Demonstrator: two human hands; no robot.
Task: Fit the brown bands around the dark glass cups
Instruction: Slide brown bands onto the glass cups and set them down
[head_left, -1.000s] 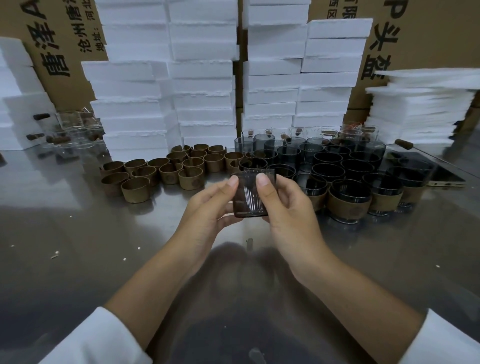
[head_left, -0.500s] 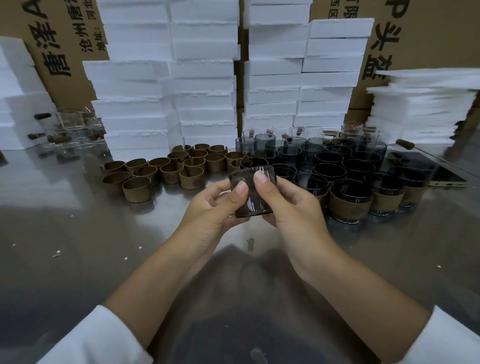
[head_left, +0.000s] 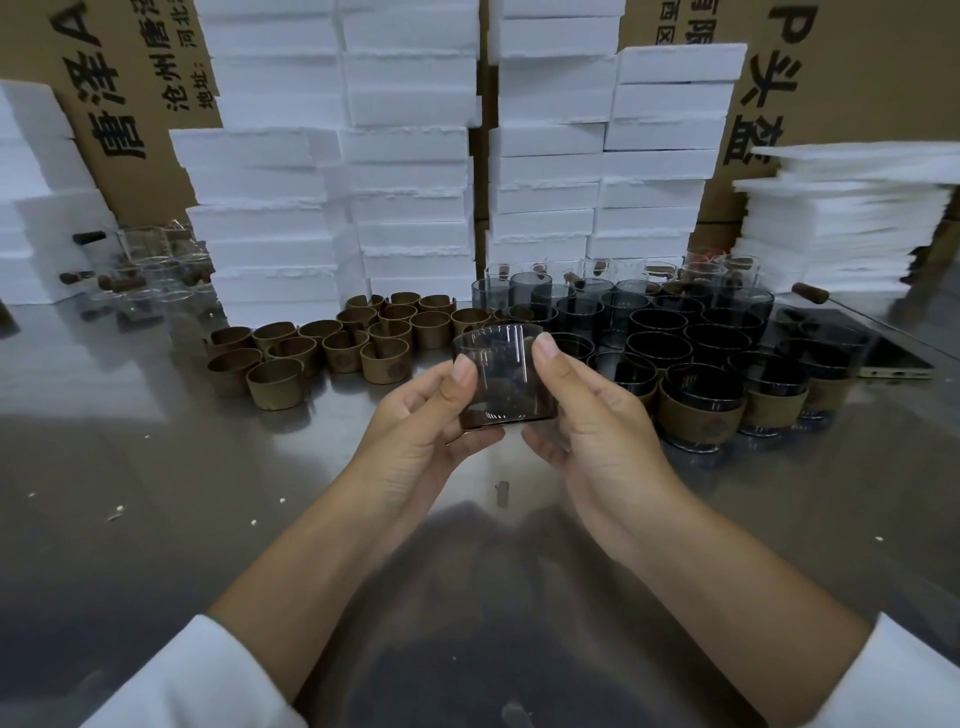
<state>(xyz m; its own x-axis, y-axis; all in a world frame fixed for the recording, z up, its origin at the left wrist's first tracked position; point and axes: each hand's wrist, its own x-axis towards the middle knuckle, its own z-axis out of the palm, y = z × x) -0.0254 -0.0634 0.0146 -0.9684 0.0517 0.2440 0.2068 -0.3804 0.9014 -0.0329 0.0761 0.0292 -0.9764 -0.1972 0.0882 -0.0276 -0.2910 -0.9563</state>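
Held cup: One dark glass cup (head_left: 501, 379) is held clear of the steel table (head_left: 156, 493), rim uppermost, between the two hands and in front of the rows of cups. Its wall shows bare glass.
Left hand: The left hand (head_left: 415, 415) is curled round the cup's left side. The thumb is laid on the wall just under the rim and the fingers are tucked beneath the base.
Right hand: The right hand (head_left: 597, 415) is curled round the cup's right side in the same way, thumb near the rim, fingers under the base.
Loose bands: The brown bands (head_left: 275, 383) are stood in a close group on the table, left of the held cup and behind it.
Unbanded cups: The unbanded cups (head_left: 660, 343) are packed in rows at right rear.
Banded cups: The banded cups (head_left: 698, 405) are stood in the front row, just beside the right hand.
Clear glasses: The clear glasses (head_left: 150, 270) are grouped at far left rear.
Backdrop: White foam blocks (head_left: 405, 156) are stacked against printed cardboard cartons (head_left: 857, 67).
Flat device: A dark flat device (head_left: 893, 358) is laid at far right.
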